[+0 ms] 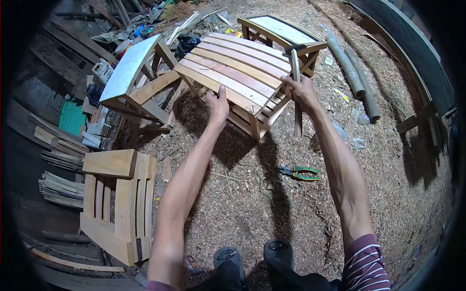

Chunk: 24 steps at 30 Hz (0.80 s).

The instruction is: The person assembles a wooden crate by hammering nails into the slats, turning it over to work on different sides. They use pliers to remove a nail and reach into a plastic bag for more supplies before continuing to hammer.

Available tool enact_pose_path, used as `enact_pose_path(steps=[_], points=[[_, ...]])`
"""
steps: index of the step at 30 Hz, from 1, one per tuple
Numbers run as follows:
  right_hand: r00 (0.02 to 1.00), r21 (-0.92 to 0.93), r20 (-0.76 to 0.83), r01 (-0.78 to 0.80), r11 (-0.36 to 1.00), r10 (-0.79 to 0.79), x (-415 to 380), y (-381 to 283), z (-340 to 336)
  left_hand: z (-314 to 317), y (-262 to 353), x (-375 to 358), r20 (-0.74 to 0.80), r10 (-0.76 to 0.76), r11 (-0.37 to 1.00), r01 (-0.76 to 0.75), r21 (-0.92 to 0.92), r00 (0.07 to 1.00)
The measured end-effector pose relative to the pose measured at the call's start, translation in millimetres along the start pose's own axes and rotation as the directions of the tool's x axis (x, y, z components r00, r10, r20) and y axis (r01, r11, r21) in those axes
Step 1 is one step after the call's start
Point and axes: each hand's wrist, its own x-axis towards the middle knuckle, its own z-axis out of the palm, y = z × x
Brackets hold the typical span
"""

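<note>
A small slatted wooden table [233, 68] stands before me, its top made of several pale planks. My left hand [217, 104] grips its near edge, thumb up against the front slat and fingers curled underneath, partly hidden. At the table's right corner, my right hand [302, 92] is closed around the wooden handle of a hammer [297, 123]. The hammer's dark head points up and away from me, in front of a white-topped table. On the ground below lie pliers [305, 173] with green handles, apart from both hands.
White-topped wooden tables stand at the left [128, 68] and at the back [281, 29]. A slatted wooden piece [119, 203] lies at lower left, near bundled strips [62, 189]. Two round poles [347, 68] lie at right. Shavings cover the ground [242, 208].
</note>
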Motion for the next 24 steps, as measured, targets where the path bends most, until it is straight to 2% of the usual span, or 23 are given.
enact_pose_path(steps=[2, 3, 4, 6, 7, 8, 10, 11, 12, 13, 14, 18, 20, 21, 22, 24], points=[[0.998, 0.033, -0.043, -0.035, 0.999, 0.036, 8, 8, 3, -8, 13, 5, 0.253, 0.021, 0.998, -0.036, 0.057, 0.967], [0.998, -0.101, -0.05, -0.036, 0.994, 0.031, 11, 7, 2, -7, 22, 5, 0.251, 0.032, 0.997, -0.049, 0.061, 0.967], [0.998, -0.168, -0.036, -0.057, 0.984, 0.052, 14, 5, 0, -5, 30, 4, 0.141, 0.135, 0.951, -0.168, 0.259, 0.981], [0.992, -0.286, -0.108, 0.025, 0.958, -0.058, 11, -1, 2, -3, 49, 5, -0.02, 0.386, 0.717, -0.286, 0.635, 0.922], [0.996, -0.321, -0.092, -0.024, 0.947, -0.006, 10, -9, 1, -5, 72, 6, 0.158, 0.396, 0.723, -0.413, 0.554, 0.905], [0.997, -0.418, -0.074, -0.014, 0.908, -0.019, 9, -17, -3, 2, 76, 18, 0.243, 0.443, 0.728, -0.505, 0.464, 0.863], [0.997, -0.494, -0.062, -0.063, 0.867, 0.037, 6, -30, -7, 27, 80, 38, 0.424, 0.354, 0.769, -0.517, 0.376, 0.834], [0.986, -0.499, -0.102, 0.063, 0.864, -0.131, 0, -28, -8, 38, 77, 39, 0.488, 0.398, 0.667, -0.611, 0.427, 0.777], [0.986, -0.512, -0.108, 0.057, 0.857, -0.13, -12, -34, -9, 44, 73, 31, 0.547, 0.429, 0.56, -0.687, 0.464, 0.719], [0.987, -0.478, -0.089, 0.077, 0.875, -0.135, -31, -47, -7, 48, 58, 22, 0.583, 0.411, 0.494, -0.708, 0.505, 0.701], [0.987, -0.442, -0.073, 0.095, 0.892, -0.141, -48, -59, -6, 50, 57, 21, 0.586, 0.407, 0.507, -0.707, 0.492, 0.7], [0.984, -0.427, 0.117, -0.074, 0.901, 0.136, -103, -83, 6, 45, 54, 29, 0.573, 0.425, 0.607, -0.69, 0.395, 0.701], [0.988, -0.413, 0.112, -0.052, 0.909, 0.108, -118, -77, 15, 41, 55, 31, 0.603, 0.439, 0.627, -0.708, 0.326, 0.666], [0.997, -0.434, 0.071, 0.017, 0.901, 0.016, -128, -72, 20, 37, 54, 34, 0.645, 0.425, 0.664, -0.703, 0.255, 0.636], [0.999, -0.398, 0.042, -0.011, 0.917, 0.029, -138, -85, 25, 32, 50, 36, 0.68, 0.454, 0.604, -0.76, 0.241, 0.576], [0.995, -0.528, 0.009, -0.076, 0.846, 0.095, -149, -88, 27, 23, 51, 36, 0.708, 0.477, 0.561, -0.801, 0.21, 0.52]])
